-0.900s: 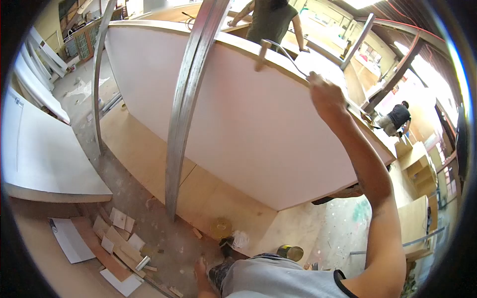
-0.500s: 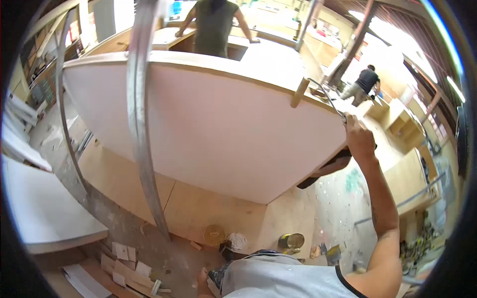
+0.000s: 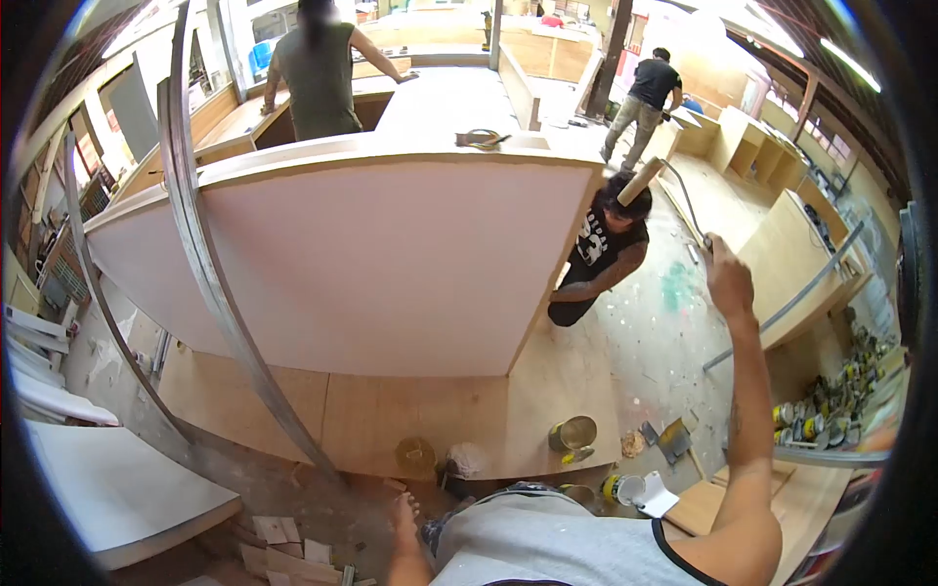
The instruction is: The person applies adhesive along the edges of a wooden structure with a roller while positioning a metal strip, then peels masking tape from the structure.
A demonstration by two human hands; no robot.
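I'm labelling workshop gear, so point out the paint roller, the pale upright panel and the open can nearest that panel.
Paint roller (image 3: 641,183): head view, on its sleeve.
Pale upright panel (image 3: 371,269): head view, on its broad face.
Open can (image 3: 577,432): head view, on its open end.

Metal post (image 3: 210,249) slants across the left part of the pale panel (image 3: 381,264), obstructing sideways passage. Crouching person (image 3: 601,244) blocks the panel's right end. Bare floor (image 3: 650,342) gives room beyond; open can (image 3: 573,434) stands low, nearer.
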